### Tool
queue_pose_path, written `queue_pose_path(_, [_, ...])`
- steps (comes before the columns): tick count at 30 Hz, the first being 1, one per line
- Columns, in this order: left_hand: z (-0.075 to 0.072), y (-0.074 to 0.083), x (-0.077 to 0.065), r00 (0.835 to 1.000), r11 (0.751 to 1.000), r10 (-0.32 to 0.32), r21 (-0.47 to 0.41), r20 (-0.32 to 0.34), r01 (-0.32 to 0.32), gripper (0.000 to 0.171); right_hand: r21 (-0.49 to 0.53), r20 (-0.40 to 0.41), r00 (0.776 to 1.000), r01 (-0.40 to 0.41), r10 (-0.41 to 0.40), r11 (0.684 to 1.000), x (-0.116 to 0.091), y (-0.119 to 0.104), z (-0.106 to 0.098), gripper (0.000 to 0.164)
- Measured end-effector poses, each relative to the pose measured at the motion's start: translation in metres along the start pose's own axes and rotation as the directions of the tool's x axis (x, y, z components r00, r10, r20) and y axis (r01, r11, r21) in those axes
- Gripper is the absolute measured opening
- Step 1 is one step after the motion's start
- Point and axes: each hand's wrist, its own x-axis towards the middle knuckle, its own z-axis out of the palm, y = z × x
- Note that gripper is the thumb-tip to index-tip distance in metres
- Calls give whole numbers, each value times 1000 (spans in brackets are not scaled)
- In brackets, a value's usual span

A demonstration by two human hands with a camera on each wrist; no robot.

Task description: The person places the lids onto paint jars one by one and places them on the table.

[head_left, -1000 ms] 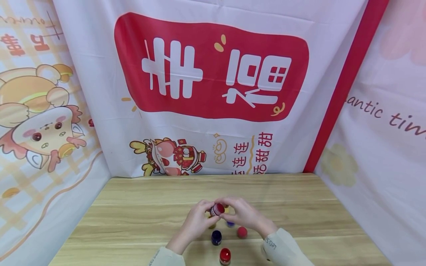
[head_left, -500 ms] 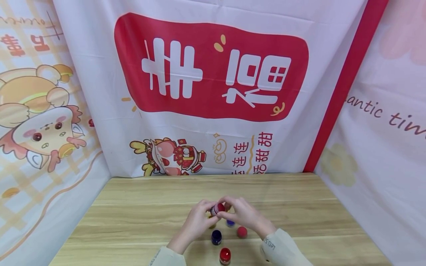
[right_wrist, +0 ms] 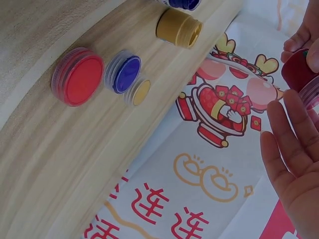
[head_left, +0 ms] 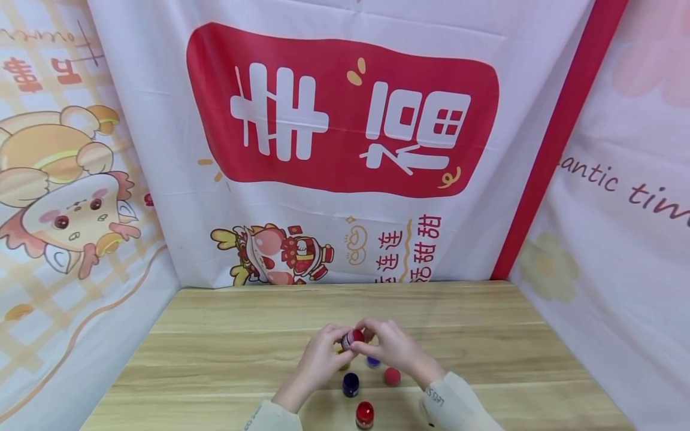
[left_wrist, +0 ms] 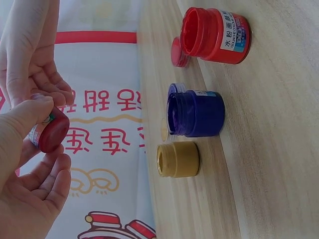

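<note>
In the head view my left hand holds a small dark red gouache jar, tilted above the table. My right hand pinches the lid end of the jar between thumb and fingers. The left wrist view shows the jar's rounded dark red base and part of its label between the left thumb and fingers. Seen from the right wrist, a clear lid sits at the jar's end by the right fingers. Whether the lid is loose on the jar cannot be made out.
Uncapped gouache jars stand on the wooden table: bright red, dark blue and ochre. Their lids lie beside them: red, blue and yellow. Printed cloth hangs behind and at both sides.
My right fingers have turned slightly around the lid end of the dark red jar. The left hand stays nearly in place, and the jars and lids on the table have not moved.
</note>
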Motion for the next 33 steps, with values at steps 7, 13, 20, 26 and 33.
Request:
queue_pose_path(7, [0, 2, 0, 1000, 1000, 0, -13, -9, 0, 43, 18, -15, 1000, -16, 16, 1000, 0, 2, 1, 31])
queue_pose_path(13, [0, 2, 0, 1000, 1000, -9, -23, -19, 9, 48, 14, -36, 999, 9, -9, 1000, 1, 0, 0, 31])
queue_pose_path(20, [-1, -2, 0, 999, 999, -46, -8, -18, 46, 51, -9, -61, 998, -8, 8, 1000, 1, -2, -5, 32])
queue_pose_path(26, [-2, -3, 0, 998, 999, -53, -8, -20, 52, 50, -18, -85, 996, -6, 5, 1000, 1, 3, -6, 31])
queue_pose_path(33, [-5, -3, -2, 997, 996, -80, -34, 2, 80, 50, -39, -101, 994, -35, 30, 999, 0, 11, -6, 30])
